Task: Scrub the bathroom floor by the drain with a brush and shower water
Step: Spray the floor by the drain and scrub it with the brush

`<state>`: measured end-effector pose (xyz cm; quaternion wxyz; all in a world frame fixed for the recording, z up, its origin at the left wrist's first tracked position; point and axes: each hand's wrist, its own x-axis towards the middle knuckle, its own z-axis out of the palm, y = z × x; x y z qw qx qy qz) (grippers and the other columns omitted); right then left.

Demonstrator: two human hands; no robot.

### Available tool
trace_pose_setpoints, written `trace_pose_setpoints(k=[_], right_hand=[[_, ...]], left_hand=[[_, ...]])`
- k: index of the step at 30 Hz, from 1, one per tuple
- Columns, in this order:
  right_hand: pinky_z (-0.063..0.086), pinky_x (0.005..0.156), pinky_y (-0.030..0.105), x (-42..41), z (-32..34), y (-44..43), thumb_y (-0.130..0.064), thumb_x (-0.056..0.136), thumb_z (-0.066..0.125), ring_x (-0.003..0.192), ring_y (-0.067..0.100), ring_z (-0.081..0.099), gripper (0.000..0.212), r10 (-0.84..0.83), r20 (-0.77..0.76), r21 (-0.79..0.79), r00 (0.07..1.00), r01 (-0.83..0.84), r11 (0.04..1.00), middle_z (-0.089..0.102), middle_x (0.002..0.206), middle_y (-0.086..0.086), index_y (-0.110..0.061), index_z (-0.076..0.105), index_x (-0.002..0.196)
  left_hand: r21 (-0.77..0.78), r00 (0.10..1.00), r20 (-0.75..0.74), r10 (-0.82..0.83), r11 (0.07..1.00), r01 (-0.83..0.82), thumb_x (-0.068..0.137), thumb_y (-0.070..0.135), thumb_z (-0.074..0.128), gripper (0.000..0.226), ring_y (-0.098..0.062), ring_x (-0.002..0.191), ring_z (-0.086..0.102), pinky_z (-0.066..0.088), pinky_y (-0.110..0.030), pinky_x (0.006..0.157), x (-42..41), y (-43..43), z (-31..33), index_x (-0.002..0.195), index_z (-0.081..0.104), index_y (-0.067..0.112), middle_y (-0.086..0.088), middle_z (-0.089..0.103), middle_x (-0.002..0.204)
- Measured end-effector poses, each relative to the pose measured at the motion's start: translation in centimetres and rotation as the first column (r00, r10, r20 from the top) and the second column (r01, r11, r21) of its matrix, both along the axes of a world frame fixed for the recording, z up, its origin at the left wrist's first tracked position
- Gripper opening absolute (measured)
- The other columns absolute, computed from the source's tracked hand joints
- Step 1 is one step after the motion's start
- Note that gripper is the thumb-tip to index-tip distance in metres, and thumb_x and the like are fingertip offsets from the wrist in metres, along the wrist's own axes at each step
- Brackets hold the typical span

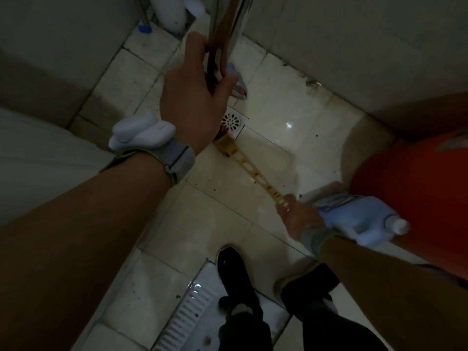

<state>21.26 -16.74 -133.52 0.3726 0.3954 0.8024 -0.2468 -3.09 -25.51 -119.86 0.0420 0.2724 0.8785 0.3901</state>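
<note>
Above a pale, wet tiled bathroom floor [220, 214], seen from the head camera, two bare arms are extended. The left hand [195, 97] is raised toward the top of the frame, its fingers curled closed around a shiny chrome shower handset [228, 29]; the lower end of the handset is seen just past the thumb, near the floor drain [231, 120]. A grey strap carrying a white device [143, 131] is worn on the left wrist.

The right hand [298, 216] is held lower, to the right, closed on the end of a long yellowish brush [250, 168] with an openwork handle. The brush is stretched diagonally across the tiles, and its head is set on the floor just beside the round, perforated drain cover, partly hidden behind the left wrist. A grey band is worn on the right wrist as well.

A blue-and-white plastic bottle [359, 216] is seen just beside the right hand, against an orange bucket [417, 188]. Dark shoes [235, 277] are planted at the bottom, next to a white squat pan [192, 307].
</note>
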Motion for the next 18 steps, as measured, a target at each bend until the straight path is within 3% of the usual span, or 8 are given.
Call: trace_pose_setpoints(k=[3,6,8,11,13,15,18], right_hand=[[0.048,0.088,0.038,-3.8,-0.3,3.7,-0.045,0.100,0.034,0.106,0.038,0.062,0.041,-0.149,-0.041,0.063,0.988,0.151,0.986,0.064,0.116,0.018,-0.012,0.052,0.118],[0.048,0.091,0.037,-7.3,0.2,5.4,-0.028,0.102,0.038,0.110,0.037,0.059,0.035,-0.298,-0.064,0.020,0.953,0.299,0.954,0.060,0.120,0.019,-0.004,0.055,0.121],[0.051,0.085,0.036,-8.0,0.9,4.7,-0.028,0.101,0.041,0.103,0.035,0.063,0.035,-0.290,-0.054,0.010,0.955,0.291,0.957,0.064,0.110,0.018,-0.003,0.061,0.115],[0.055,0.069,0.030,-5.7,2.4,2.1,-0.039,0.099,0.044,0.079,0.031,0.068,0.037,-0.206,-0.038,-0.006,0.978,0.206,0.979,0.066,0.085,0.009,-0.009,0.065,0.099],[0.055,0.078,0.033,-2.4,2.6,0.0,-0.035,0.101,0.041,0.092,0.033,0.067,0.035,-0.106,0.005,-0.069,0.994,0.106,0.992,0.066,0.100,0.014,-0.008,0.062,0.108],[0.049,0.080,0.031,1.3,2.3,-1.6,-0.043,0.100,0.040,0.104,0.035,0.062,0.041,-0.137,0.024,-0.087,0.990,0.139,0.987,0.064,0.112,0.016,-0.009,0.059,0.112],[0.048,0.084,0.036,3.0,1.7,-2.3,-0.051,0.098,0.039,0.106,0.036,0.061,0.047,-0.181,0.074,0.016,0.981,0.180,0.983,0.066,0.113,0.017,-0.010,0.058,0.111]], left_hand=[[0.023,1.000,-0.027,-0.003,1.000,0.004,0.091,0.042,0.057,0.050,-0.021,0.081,0.065,0.041,-0.012,0.063,-0.3,0.1,-0.1,0.127,0.048,0.009,-0.002,0.069,0.091],[0.039,0.999,-0.037,-0.019,0.999,0.020,0.092,0.041,0.057,0.048,-0.016,0.079,0.064,0.032,0.001,0.060,-0.3,0.3,0.0,0.126,0.049,0.009,0.007,0.062,0.084],[0.034,0.999,-0.028,-0.024,0.999,0.025,0.092,0.041,0.057,0.048,-0.018,0.079,0.064,0.034,-0.002,0.060,-0.1,0.4,0.1,0.127,0.048,0.009,0.007,0.060,0.083],[0.011,0.999,-0.010,-0.030,0.999,0.031,0.091,0.043,0.058,0.049,-0.024,0.079,0.065,0.048,-0.026,0.064,0.2,0.3,0.6,0.126,0.048,0.011,-0.001,0.066,0.086],[-0.009,1.000,0.010,-0.019,1.000,0.019,0.090,0.042,0.059,0.046,-0.021,0.075,0.064,0.050,-0.033,0.064,0.3,0.2,0.9,0.121,0.049,0.010,0.004,0.060,0.079],[-0.030,1.000,0.029,-0.004,1.000,0.005,0.090,0.040,0.060,0.043,-0.019,0.072,0.063,0.048,-0.031,0.062,0.2,0.1,1.0,0.118,0.049,0.009,0.005,0.057,0.077],[-0.037,0.999,0.042,0.005,0.999,-0.004,0.088,0.039,0.061,0.044,-0.022,0.076,0.065,0.049,-0.031,0.064,0.0,-0.1,1.0,0.119,0.049,0.010,0.004,0.059,0.080]])
